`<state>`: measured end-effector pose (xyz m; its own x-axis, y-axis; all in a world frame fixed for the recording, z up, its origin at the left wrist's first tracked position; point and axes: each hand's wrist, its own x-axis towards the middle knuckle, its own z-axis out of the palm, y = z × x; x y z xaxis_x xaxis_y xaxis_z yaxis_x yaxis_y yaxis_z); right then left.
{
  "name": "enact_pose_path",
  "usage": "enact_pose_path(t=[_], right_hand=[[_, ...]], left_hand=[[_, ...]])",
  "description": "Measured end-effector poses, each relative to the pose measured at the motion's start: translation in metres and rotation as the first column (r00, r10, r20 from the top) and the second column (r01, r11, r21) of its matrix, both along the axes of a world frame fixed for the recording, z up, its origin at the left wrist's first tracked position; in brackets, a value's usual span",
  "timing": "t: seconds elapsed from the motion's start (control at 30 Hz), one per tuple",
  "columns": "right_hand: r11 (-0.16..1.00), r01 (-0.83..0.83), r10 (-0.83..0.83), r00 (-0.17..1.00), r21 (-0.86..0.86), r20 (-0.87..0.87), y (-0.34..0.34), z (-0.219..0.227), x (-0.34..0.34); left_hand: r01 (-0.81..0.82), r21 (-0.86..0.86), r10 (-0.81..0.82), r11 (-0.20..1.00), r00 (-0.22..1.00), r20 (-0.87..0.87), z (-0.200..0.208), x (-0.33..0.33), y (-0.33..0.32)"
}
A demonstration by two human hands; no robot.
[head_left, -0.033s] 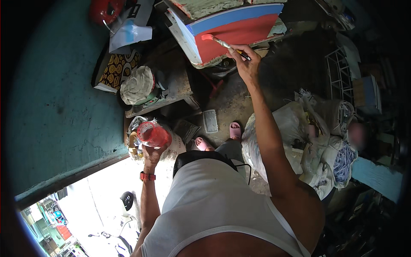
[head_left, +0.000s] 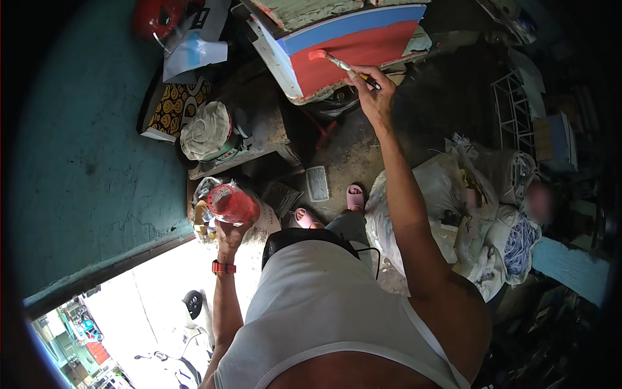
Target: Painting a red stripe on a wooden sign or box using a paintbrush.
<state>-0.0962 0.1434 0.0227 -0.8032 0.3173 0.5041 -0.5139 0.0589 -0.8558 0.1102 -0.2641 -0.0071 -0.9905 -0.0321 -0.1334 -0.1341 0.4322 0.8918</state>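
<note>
My right hand (head_left: 376,97) grips a paintbrush (head_left: 338,63) by its dark-tipped handle. The red-coated bristles touch, or nearly touch, the upper left part of a red panel (head_left: 363,59). Along the top of that panel runs a blue band (head_left: 353,28), and its left side is white. Lower left, my left hand (head_left: 232,235) is wrapped round a see-through plastic container (head_left: 234,204) smeared with red paint. The container's mouth faces up and to the left. How much paint it holds I cannot tell.
A low wooden bench (head_left: 269,129) with a cloth-covered pot (head_left: 207,131) stands at the left, by the teal wall (head_left: 91,149). Stuffed plastic bags (head_left: 434,188) crowd the right side. A clear plastic tray (head_left: 317,183) lies on the floor near my pink sandals (head_left: 355,196).
The brush tip has shifted slightly to the right across the red panel. My left hand and the container stay in place.
</note>
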Motion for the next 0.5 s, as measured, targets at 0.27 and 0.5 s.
enact_pose_path(t=[0.27,0.5], right_hand=[[0.865,0.457,-0.47,0.882,-0.205,-0.016,0.143,-0.038,-0.033],[0.889,0.451,-0.423,0.875,0.076,-0.237,0.049,-0.034,-0.029]], left_hand=[[-0.058,0.102,0.055,0.993,0.998,0.033,-0.009,-0.012,0.054],[-0.08,0.132,0.071,0.988,0.995,0.07,0.002,-0.025,0.084]])
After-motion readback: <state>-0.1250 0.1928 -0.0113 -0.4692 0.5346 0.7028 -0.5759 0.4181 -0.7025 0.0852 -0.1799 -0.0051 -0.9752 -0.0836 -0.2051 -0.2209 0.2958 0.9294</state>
